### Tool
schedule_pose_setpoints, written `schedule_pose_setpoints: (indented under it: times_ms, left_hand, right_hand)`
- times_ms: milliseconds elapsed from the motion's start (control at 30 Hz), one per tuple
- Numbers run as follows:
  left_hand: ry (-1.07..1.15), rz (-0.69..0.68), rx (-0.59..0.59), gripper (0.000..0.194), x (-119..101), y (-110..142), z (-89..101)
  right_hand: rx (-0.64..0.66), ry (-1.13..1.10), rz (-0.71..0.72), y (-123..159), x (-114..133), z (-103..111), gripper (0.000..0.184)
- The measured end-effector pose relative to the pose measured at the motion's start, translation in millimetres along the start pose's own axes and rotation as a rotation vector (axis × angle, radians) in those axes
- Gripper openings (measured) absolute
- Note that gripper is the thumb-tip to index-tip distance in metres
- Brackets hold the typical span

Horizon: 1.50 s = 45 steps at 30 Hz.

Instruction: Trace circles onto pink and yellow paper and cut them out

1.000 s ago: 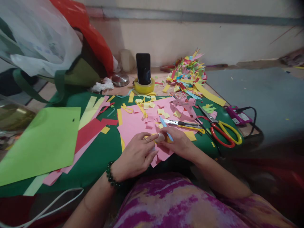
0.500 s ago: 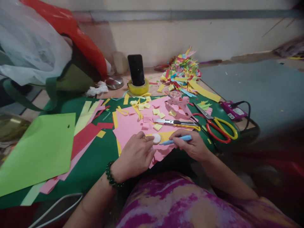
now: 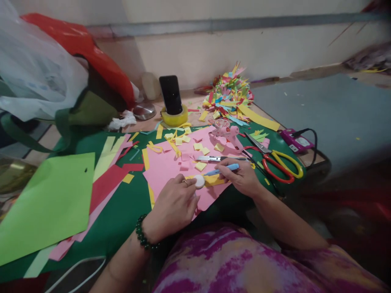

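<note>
My left hand [image 3: 174, 199] presses its fingertips on a small white disc [image 3: 200, 182], holding it down on a yellow paper strip [image 3: 214, 180]. In my right hand [image 3: 241, 177] is a light blue marker [image 3: 233, 166], gripped like a pen. Its tip points left and sits at the strip, just right of the disc's upper edge. Under both lies a pink paper sheet [image 3: 165, 169] strewn with small folded yellow and pink pieces. A utility knife [image 3: 209, 158] lies just beyond the right hand, partly covered by it.
Scissors [image 3: 277, 165] with red and yellow handles lie at the right, near a pink glue gun [image 3: 227, 133] and a purple box [image 3: 297, 141]. A phone [image 3: 171, 95] stands in a yellow tape roll [image 3: 174, 118]. Green paper [image 3: 51, 203] and strips lie left; a fringed paper heap [image 3: 232, 91] is behind.
The marker in my right hand has moved from the disc's lower right side up to its upper right. My left hand still holds the disc. The whole view has shifted slightly.
</note>
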<state>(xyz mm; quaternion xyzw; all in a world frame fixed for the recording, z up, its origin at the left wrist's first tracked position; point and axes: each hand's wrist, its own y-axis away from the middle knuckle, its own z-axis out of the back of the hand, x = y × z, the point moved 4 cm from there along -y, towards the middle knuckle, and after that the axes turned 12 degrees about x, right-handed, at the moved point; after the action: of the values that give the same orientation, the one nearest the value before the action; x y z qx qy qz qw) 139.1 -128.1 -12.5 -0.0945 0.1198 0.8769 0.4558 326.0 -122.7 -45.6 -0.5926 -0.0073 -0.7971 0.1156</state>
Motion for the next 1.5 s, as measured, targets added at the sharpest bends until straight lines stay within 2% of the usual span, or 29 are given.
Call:
schedule_pose_setpoints:
  times_ms: [167,400,600,667,767,900,967,1067,1200,1267,1367,1500]
  left_hand:
    - [0.011,0.014,-0.003,0.024,1,0,-1.6]
    - [0.059,0.011,0.001,0.021,-1,-1,-2.2]
    - [0.034,0.006,-0.030,0.024,0,2,-0.3]
    - [0.075,-0.019,-0.044,0.024,2,6,0.4]
    - [0.159,-0.012,-0.035,0.022,6,13,-0.8]
    - [0.207,0.027,-0.010,0.023,10,20,-4.3]
    - [0.219,0.025,-0.011,0.023,10,22,-5.9]
    - [0.236,0.043,-0.017,0.023,12,25,-9.1]
    - [0.238,0.051,-0.020,0.027,12,27,-15.5]
    - [0.214,0.052,-0.036,0.029,9,27,-17.4]
    - [0.168,0.055,-0.052,0.030,4,24,-17.9]
    - [0.143,0.054,-0.063,0.029,0,21,-16.8]
  right_hand:
    - [0.034,0.215,0.086,-3,8,-9,0.026]
    - [0.054,0.417,0.186,24,25,-14,0.025]
    - [-0.119,0.325,0.205,33,37,-1,0.022]
    - [-0.083,0.397,0.259,27,36,-6,0.021]
    - [0.016,0.582,0.304,11,27,-24,0.018]
    - [0.126,0.686,0.174,-7,11,-48,0.038]
    - [0.145,0.670,0.148,-11,9,-52,0.040]
    - [0.095,0.606,0.190,-7,14,-39,0.038]
    - [-0.107,0.595,0.165,8,22,-1,0.039]
    - [-0.110,0.643,0.152,14,22,8,0.038]
    - [-0.030,0.703,0.194,18,19,2,0.035]
    - [0.009,0.735,0.251,15,10,-14,0.042]
